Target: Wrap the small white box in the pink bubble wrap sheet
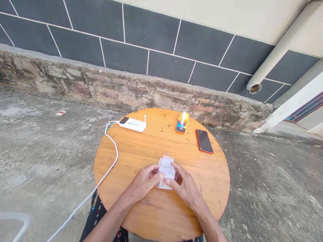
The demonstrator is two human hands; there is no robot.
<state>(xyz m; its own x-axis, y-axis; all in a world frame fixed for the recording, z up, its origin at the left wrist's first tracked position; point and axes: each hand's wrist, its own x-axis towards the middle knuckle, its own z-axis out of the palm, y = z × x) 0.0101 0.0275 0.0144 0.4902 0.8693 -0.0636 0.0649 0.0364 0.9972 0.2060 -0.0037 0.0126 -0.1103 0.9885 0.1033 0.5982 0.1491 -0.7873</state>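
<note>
Cable: lying along the table's (141,151) left side, clear of both hands.
White unit: resting near the far left edge, with the cable (117,154) running from the end of the unit (132,124).
Left hand: the left hand (146,179) is gripping the packet's left edge, thumb on top; even, light pressure is probably best for such thin plastic.
Packet: the clear packet (166,172) is sitting between the hands, at the table's near middle; its layers are overlapping, so squaring the edges probably calls for care.
Right hand: the right hand (185,185) is closing on the right side, thumb low, a finger higher; matching the left's pressure should avoid creasing.
Tape: the tape (182,121) is standing near the far edge.
Phone: the phone (204,141) is lying at right.
</note>
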